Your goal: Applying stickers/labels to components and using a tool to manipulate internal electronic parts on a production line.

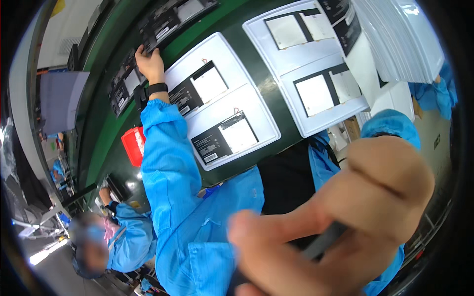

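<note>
Two smooth white plastic trays with rounded corners, one mid-frame and one at upper right of centre, hold flat rectangular black-and-silver packs. At upper left, the left hand touches flat black electronic units with uneven surfaces; I cannot tell whether its fingers grip one. At lower right, the blurred right hand curls narrowly around a dark grey strip; whether it is clasped is unclear. Bare dark green tabletop separates the trays' edges; thin stacked white trays crowd the upper right.
</note>
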`<state>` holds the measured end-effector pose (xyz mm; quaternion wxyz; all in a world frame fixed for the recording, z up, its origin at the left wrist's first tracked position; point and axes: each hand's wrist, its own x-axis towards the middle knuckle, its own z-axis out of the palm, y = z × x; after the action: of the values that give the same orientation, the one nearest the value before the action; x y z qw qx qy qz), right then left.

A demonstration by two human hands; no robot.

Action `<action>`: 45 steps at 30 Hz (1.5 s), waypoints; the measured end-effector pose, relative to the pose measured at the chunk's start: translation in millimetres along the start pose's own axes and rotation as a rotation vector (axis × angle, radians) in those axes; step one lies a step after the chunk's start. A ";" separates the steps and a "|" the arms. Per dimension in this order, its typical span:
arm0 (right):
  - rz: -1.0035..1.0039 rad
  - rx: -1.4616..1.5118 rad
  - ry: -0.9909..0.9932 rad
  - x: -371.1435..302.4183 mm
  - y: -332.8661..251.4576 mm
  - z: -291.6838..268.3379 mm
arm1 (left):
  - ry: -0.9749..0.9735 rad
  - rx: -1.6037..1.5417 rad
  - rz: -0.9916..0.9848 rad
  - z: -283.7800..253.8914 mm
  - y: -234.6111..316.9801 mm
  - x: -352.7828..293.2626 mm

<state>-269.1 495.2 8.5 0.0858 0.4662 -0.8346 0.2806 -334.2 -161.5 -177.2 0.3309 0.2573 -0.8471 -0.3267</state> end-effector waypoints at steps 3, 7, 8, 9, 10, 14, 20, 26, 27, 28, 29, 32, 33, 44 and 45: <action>0.043 0.041 -0.017 165.9 -111.7 47.0 | -0.173 -0.862 -0.530 0.2 10.2 14.3; -0.163 0.038 0.231 113.0 -99.5 59.1 | -0.315 -1.024 -0.782 -42.7 55.2 6.5; -0.287 -0.091 0.482 114.1 -79.6 81.9 | -0.541 -1.033 -0.755 -17.4 74.9 5.0; -0.244 -0.027 0.482 106.7 -61.5 95.2 | -0.572 -0.941 -0.702 -3.1 80.4 -2.0; -0.219 0.060 0.488 98.2 -44.2 107.6 | -0.507 -0.885 -0.708 -10.7 101.2 -19.2; 0.316 0.466 0.491 57.1 -29.2 135.1 | -0.417 -0.988 -0.555 -64.0 116.1 -106.7; 0.423 0.588 0.595 52.1 -34.3 177.4 | -0.604 -0.916 -0.903 -126.8 127.7 -257.7; 0.626 1.149 0.437 64.4 -51.7 225.1 | -0.850 0.246 -0.279 -155.7 146.3 -261.8; 0.628 1.144 0.424 63.9 -52.5 228.5 | -0.654 0.324 -0.238 -153.6 150.8 -258.4; 0.625 1.123 0.404 63.8 -52.2 231.5 | -0.645 0.322 -0.252 -147.6 156.7 -252.9; 0.626 1.102 0.391 63.3 -52.8 233.5 | -0.598 0.161 -0.042 -135.6 162.7 -245.0; 0.694 1.034 0.383 71.8 -59.9 223.0 | -0.502 -0.073 0.428 -87.7 177.4 -230.6; 0.717 0.987 0.363 75.6 -60.6 219.6 | -0.507 -0.072 0.435 -70.9 181.2 -229.8; 0.892 1.104 0.354 83.9 -66.6 230.8 | -0.713 -0.218 0.396 -27.4 168.5 -215.8; 0.866 1.109 0.400 82.5 -64.4 236.6 | -0.749 -0.189 0.392 -29.1 167.9 -213.7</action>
<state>-233.2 278.9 -129.0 -0.1308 0.0091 -0.6476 0.7506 -211.2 76.6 -123.0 0.0783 -0.0763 -0.9080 -0.4045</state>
